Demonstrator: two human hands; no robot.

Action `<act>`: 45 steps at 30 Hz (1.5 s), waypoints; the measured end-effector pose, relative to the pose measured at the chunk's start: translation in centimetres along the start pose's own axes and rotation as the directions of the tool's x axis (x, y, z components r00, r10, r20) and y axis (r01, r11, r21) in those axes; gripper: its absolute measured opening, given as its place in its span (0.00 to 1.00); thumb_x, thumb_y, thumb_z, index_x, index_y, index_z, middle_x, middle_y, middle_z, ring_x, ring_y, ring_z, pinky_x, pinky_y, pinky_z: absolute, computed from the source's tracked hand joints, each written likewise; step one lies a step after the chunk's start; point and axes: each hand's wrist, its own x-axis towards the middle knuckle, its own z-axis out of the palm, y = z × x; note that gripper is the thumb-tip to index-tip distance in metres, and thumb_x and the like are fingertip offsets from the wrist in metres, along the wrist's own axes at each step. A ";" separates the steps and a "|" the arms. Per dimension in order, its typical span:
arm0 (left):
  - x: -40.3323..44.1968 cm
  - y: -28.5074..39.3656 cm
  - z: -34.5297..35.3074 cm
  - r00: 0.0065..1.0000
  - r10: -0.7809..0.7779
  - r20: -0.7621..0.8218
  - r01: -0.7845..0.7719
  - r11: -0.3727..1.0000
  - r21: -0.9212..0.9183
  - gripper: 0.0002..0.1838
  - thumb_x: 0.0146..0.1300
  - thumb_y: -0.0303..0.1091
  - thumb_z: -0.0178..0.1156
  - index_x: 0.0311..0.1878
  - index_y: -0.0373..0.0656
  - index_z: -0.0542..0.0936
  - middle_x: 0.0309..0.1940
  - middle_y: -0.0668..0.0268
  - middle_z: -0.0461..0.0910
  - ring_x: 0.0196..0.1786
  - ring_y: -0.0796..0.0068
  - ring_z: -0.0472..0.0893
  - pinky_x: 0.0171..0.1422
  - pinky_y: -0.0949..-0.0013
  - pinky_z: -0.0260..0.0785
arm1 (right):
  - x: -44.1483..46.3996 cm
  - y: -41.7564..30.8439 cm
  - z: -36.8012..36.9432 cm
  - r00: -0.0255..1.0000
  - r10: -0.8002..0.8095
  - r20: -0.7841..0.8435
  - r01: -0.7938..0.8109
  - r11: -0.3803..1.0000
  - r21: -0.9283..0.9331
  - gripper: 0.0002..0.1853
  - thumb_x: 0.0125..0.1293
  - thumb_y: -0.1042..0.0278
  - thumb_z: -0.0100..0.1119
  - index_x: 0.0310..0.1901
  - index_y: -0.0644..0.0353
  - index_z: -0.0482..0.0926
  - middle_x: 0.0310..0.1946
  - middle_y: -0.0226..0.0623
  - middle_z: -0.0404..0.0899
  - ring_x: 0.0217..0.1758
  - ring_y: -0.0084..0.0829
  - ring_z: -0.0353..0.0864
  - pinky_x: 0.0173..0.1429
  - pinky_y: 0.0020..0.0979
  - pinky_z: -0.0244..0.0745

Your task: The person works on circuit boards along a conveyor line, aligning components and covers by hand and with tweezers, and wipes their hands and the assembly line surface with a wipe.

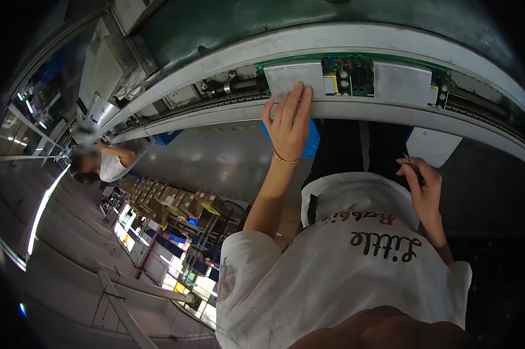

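A green circuit board (362, 78) with silver metal plates, capacitors and a yellow-sided part lies in the conveyor track ahead of me. The fingertips of my left hand (289, 129) rest on the lower edge of its left silver plate (291, 77); the fingers are stretched out and hold nothing. Lower down, beside my lap, my right hand (423, 181) is closed in a pinch. A small, thin, dark piece sticks out at its fingertips, too small to name.
The conveyor's pale metal front rail (355, 109) runs between me and the track. Below it are a blue bin (312, 141) and a white panel (434, 146). Another person (112, 164) works at the far left; cardboard boxes (169, 198) stand on racks behind.
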 end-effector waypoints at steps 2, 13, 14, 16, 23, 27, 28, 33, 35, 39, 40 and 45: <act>-0.6 0.9 0.4 1.000 -0.019 -0.014 0.021 0.994 0.105 0.20 0.55 0.28 0.62 0.53 0.47 0.79 0.57 0.69 0.75 0.51 0.72 0.76 0.68 0.62 0.51 | -0.6 1.2 -0.6 1.000 -0.012 -0.001 0.012 1.000 -0.009 0.07 0.63 0.77 0.57 0.41 0.69 0.79 0.28 0.40 0.81 0.31 0.25 0.83 0.32 0.22 0.73; -2.0 2.7 0.5 0.981 -0.175 0.085 0.186 0.973 -0.140 0.30 0.59 0.36 0.59 0.66 0.45 0.66 0.68 0.64 0.63 0.70 0.68 0.62 0.73 0.49 0.37 | -0.7 2.1 -0.2 0.974 -0.227 -0.019 0.221 0.962 -0.162 0.04 0.63 0.77 0.57 0.38 0.68 0.78 0.37 0.39 0.81 0.27 0.24 0.80 0.28 0.22 0.69; -2.2 2.7 0.7 0.981 -0.177 0.077 0.186 0.972 -0.143 0.30 0.59 0.36 0.59 0.66 0.45 0.66 0.68 0.64 0.63 0.70 0.68 0.62 0.73 0.49 0.37 | -0.5 1.8 0.1 0.960 -0.276 -0.047 0.264 0.948 -0.179 0.03 0.62 0.78 0.57 0.37 0.68 0.78 0.42 0.38 0.80 0.27 0.26 0.80 0.29 0.22 0.70; -2.6 2.6 0.7 0.982 -0.143 0.121 0.151 0.987 -0.062 0.30 0.59 0.36 0.59 0.66 0.45 0.66 0.68 0.64 0.63 0.70 0.67 0.61 0.73 0.49 0.38 | 0.1 1.1 1.0 0.942 -0.327 -0.072 0.307 0.929 -0.205 0.03 0.61 0.78 0.57 0.36 0.67 0.77 0.48 0.37 0.79 0.27 0.27 0.81 0.29 0.23 0.71; -2.9 2.2 1.5 0.989 -0.118 0.085 0.124 0.990 -0.071 0.30 0.59 0.36 0.60 0.66 0.46 0.66 0.68 0.65 0.62 0.70 0.68 0.62 0.72 0.47 0.39 | 3.6 0.1 2.4 0.872 -0.483 -0.082 0.365 0.753 -0.548 0.03 0.61 0.77 0.57 0.32 0.66 0.74 0.62 0.31 0.70 0.24 0.29 0.79 0.27 0.25 0.71; -3.2 1.9 2.1 0.993 -0.101 0.059 0.107 0.988 -0.112 0.31 0.58 0.36 0.60 0.67 0.47 0.65 0.69 0.66 0.61 0.70 0.68 0.62 0.72 0.46 0.39 | 4.4 0.4 2.9 0.876 -0.474 -0.094 0.294 0.676 -0.676 0.06 0.64 0.72 0.55 0.32 0.67 0.74 0.64 0.24 0.68 0.20 0.20 0.74 0.24 0.22 0.66; -3.2 1.9 2.2 0.994 -0.096 0.053 0.102 0.987 -0.125 0.32 0.58 0.36 0.60 0.67 0.48 0.64 0.69 0.66 0.61 0.70 0.68 0.62 0.72 0.45 0.39 | 4.5 0.5 2.9 0.876 -0.474 -0.093 0.290 0.670 -0.683 0.06 0.64 0.72 0.55 0.32 0.67 0.74 0.64 0.24 0.68 0.20 0.20 0.74 0.24 0.22 0.66; -3.0 1.8 2.3 0.996 -0.083 0.028 0.087 0.983 -0.163 0.31 0.59 0.35 0.60 0.67 0.47 0.65 0.69 0.65 0.61 0.71 0.67 0.61 0.73 0.46 0.39 | 4.7 0.9 3.3 0.847 -0.525 -0.084 0.255 0.540 -0.802 0.07 0.65 0.71 0.55 0.31 0.65 0.73 0.62 0.20 0.70 0.19 0.22 0.74 0.24 0.23 0.67; -3.2 1.8 2.4 0.996 -0.079 0.032 0.084 0.980 -0.182 0.30 0.60 0.34 0.59 0.67 0.46 0.65 0.68 0.65 0.62 0.71 0.66 0.60 0.73 0.47 0.38 | 4.7 0.9 3.5 0.847 -0.522 -0.099 0.239 0.540 -0.807 0.07 0.65 0.71 0.55 0.31 0.65 0.73 0.62 0.20 0.70 0.19 0.22 0.74 0.25 0.23 0.67; -4.3 1.8 3.0 0.993 -0.085 -0.083 0.061 0.964 -0.260 0.29 0.58 0.33 0.61 0.64 0.44 0.68 0.66 0.63 0.64 0.69 0.66 0.63 0.72 0.51 0.43 | 4.7 0.9 3.8 0.863 -0.475 -0.171 0.194 0.626 -0.755 0.07 0.64 0.71 0.55 0.31 0.65 0.73 0.62 0.19 0.70 0.19 0.21 0.73 0.25 0.23 0.67; -4.6 1.9 2.9 0.989 -0.088 -0.122 0.050 0.959 -0.280 0.29 0.56 0.33 0.63 0.63 0.43 0.70 0.65 0.63 0.66 0.67 0.66 0.66 0.71 0.53 0.46 | 4.7 1.0 4.0 0.864 -0.474 -0.171 0.191 0.623 -0.759 0.07 0.64 0.71 0.55 0.31 0.65 0.73 0.62 0.19 0.70 0.19 0.21 0.73 0.25 0.23 0.67; -5.8 2.2 2.7 0.989 -0.079 -0.123 0.034 0.943 -0.331 0.26 0.56 0.30 0.62 0.59 0.42 0.72 0.60 0.64 0.71 0.62 0.67 0.70 0.66 0.60 0.53 | 4.7 1.5 5.0 0.846 -0.514 -0.140 0.198 0.549 -0.812 0.07 0.63 0.71 0.56 0.30 0.64 0.73 0.62 0.17 0.70 0.19 0.20 0.73 0.24 0.22 0.66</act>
